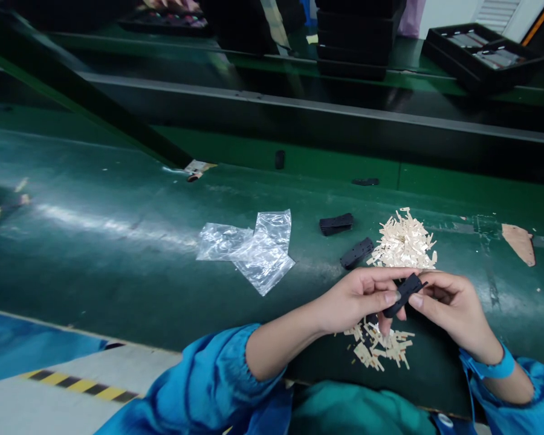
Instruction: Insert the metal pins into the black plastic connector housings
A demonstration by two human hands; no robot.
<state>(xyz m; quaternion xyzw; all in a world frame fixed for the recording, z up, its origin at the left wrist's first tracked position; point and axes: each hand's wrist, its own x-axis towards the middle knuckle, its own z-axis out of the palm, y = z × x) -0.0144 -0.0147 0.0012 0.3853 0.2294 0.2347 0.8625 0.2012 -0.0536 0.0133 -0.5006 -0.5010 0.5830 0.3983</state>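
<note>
Left hand (pixel 347 305): grasping the black plastic strip (pixel 401 297), thumb on its upper face and fingers behind and beneath it
Right hand (pixel 456 305): thumb and fingers bent in close at the strip's upper right end; whether they grip it or only touch it I cannot tell
Black plastic strip: between the two hands, tilted, its upper end toward the right fingertips, with a thin dark edge jutting out there
Large cream pile (pixel 403 241): small flat slips heaped on the table just beyond both hands
Small cream scatter (pixel 383 349): similar slips lying loosely just below the left fingers, on the near side
Nearer black stack (pixel 357 253): beyond the left hand, just beside the large pile's left edge
Farther black stack (pixel 336 224): past the nearer stack, farther from the left hand
Clear plastic bags (pixel 263 248): flat and overlapping, to the left of the left hand and beyond its forearm
Brown scrap (pixel 519 243): beyond the right hand and off to its right
Blue wristband (pixel 494 364): around the right wrist
Green table (pixel 131 284): under both hands, stretching far out to their left
</note>
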